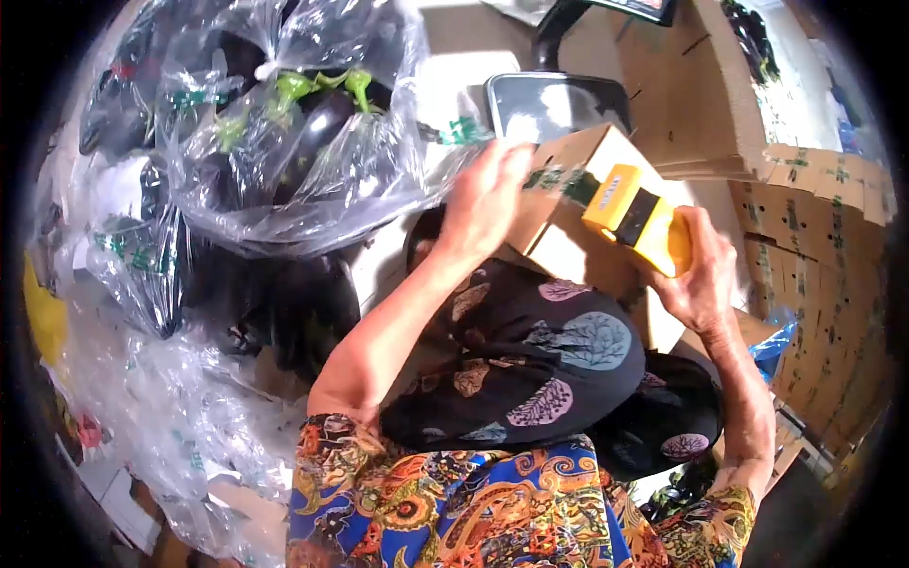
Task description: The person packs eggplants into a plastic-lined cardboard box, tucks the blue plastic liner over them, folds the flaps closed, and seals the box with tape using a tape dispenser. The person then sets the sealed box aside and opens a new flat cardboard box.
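Observation:
A cardboard box with green printed tape stands tilted in front of my knees. Against its left top edge lies my left hand, fingers stretched out, holding nothing. My right hand is wrapped round a yellow tape dispenser with a black band, at the right side of the box. The dispenser touches or nearly touches the box's edge; which one, I cannot tell.
Clear plastic bags of eggplants fill the upper left, with loose plastic below. Behind the box is a scale on a stand. Stacked cardboard lines the right, near a blue plastic bag.

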A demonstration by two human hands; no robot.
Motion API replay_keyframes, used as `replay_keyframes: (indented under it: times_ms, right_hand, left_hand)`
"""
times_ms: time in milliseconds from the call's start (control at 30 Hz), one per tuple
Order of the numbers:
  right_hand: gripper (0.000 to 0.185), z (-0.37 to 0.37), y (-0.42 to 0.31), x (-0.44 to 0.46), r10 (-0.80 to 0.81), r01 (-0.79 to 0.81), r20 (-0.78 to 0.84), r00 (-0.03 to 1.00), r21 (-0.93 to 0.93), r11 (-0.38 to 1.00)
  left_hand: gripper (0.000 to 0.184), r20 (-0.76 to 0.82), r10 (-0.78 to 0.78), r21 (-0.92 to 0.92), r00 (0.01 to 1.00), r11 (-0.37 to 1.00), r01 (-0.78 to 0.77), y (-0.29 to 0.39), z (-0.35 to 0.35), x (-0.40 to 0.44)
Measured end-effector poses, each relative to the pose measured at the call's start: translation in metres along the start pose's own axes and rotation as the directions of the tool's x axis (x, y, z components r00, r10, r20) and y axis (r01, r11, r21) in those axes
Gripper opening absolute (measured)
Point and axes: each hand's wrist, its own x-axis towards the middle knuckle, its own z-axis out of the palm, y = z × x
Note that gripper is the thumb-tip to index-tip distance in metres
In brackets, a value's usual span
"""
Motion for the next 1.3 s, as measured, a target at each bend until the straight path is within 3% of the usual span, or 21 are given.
replay_keyframes:
  times_ms: [67, 133, 167, 200, 267, 300, 333, 433, 533, 733, 767, 900, 1200, 1300]
  right_hand:
    - [0.051, 0.002, 0.003, 0.000, -0.012, 0.011, -0.014, 1.000, -0.017, 1.000]
    - [0.049, 0.002, 0.001, 0.002, -0.020, 0.020, -0.031, 0.999, 0.016, 1.000]
    - [0.048, 0.002, 0.002, 0.002, -0.063, 0.063, -0.047, 0.997, 0.006, 0.998]
    - [0.049, 0.002, 0.005, 0.003, -0.076, 0.076, -0.012, 0.997, -0.016, 0.997]
    - [0.050, 0.004, 0.006, 0.007, -0.104, 0.105, 0.011, 0.995, -0.079, 0.991]
    - [0.050, -0.001, 0.001, 0.009, -0.113, 0.114, 0.019, 0.993, -0.086, 0.990]
    - [0.051, -0.005, 0.001, 0.011, -0.116, 0.120, 0.053, 0.992, -0.100, 0.988]
    - [0.053, -0.023, 0.007, 0.004, -0.093, 0.114, 0.159, 0.983, -0.127, 0.985]
    - [0.053, -0.042, 0.034, -0.027, -0.108, 0.124, 0.146, 0.983, -0.106, 0.987]
    - [0.050, -0.060, 0.109, -0.119, 0.032, -0.029, 0.048, 0.998, -0.064, 0.998]
    - [0.048, -0.056, 0.122, -0.133, 0.065, -0.063, 0.032, 0.997, -0.080, 0.995]
    - [0.048, -0.037, 0.162, -0.194, 0.181, -0.180, -0.070, 0.981, 0.014, 0.984]
    - [0.057, -0.011, 0.179, -0.196, 0.193, -0.190, -0.058, 0.979, 0.055, 0.980]
    - [0.054, 0.016, 0.185, -0.196, 0.244, -0.236, -0.034, 0.969, 0.152, 0.960]
  left_hand:
    - [0.041, 0.141, 0.076, 0.037, 0.987, 0.996, -0.082, 0.027, 0.032, 0.021]
    - [0.043, 0.154, 0.287, 0.105, 0.946, 0.947, -0.304, 0.010, 0.058, 0.049]
    - [0.049, 0.204, 0.271, 0.088, 0.941, 0.952, -0.293, -0.004, 0.064, 0.058]
    - [0.054, 0.233, 0.090, 0.018, 0.968, 0.995, -0.097, -0.012, 0.069, 0.068]
    - [0.059, 0.241, 0.170, 0.360, 0.956, 0.899, -0.250, 0.003, 0.065, 0.061]
    - [0.061, 0.280, 0.081, 0.349, 0.957, 0.920, -0.180, -0.004, 0.063, 0.067]
    - [0.057, 0.217, 0.113, 0.516, 0.970, 0.830, -0.212, 0.013, 0.063, 0.061]
    - [0.050, 0.214, 0.077, 0.672, 0.974, 0.712, -0.204, 0.023, 0.063, 0.064]
    - [0.047, 0.182, 0.083, 0.793, 0.980, 0.577, -0.196, 0.026, 0.061, 0.063]
    - [0.047, 0.172, 0.040, 0.811, 0.984, 0.562, -0.165, 0.028, 0.058, 0.064]
    - [0.046, 0.184, 0.114, 0.776, 0.976, 0.593, -0.216, 0.024, 0.056, 0.065]
    - [0.047, 0.188, 0.174, 0.766, 0.967, 0.590, -0.255, 0.021, 0.056, 0.066]
    - [0.046, 0.209, 0.230, 0.770, 0.951, 0.561, -0.304, 0.032, 0.060, 0.064]
    - [0.046, 0.204, 0.178, 0.774, 0.963, 0.573, -0.270, 0.040, 0.063, 0.062]
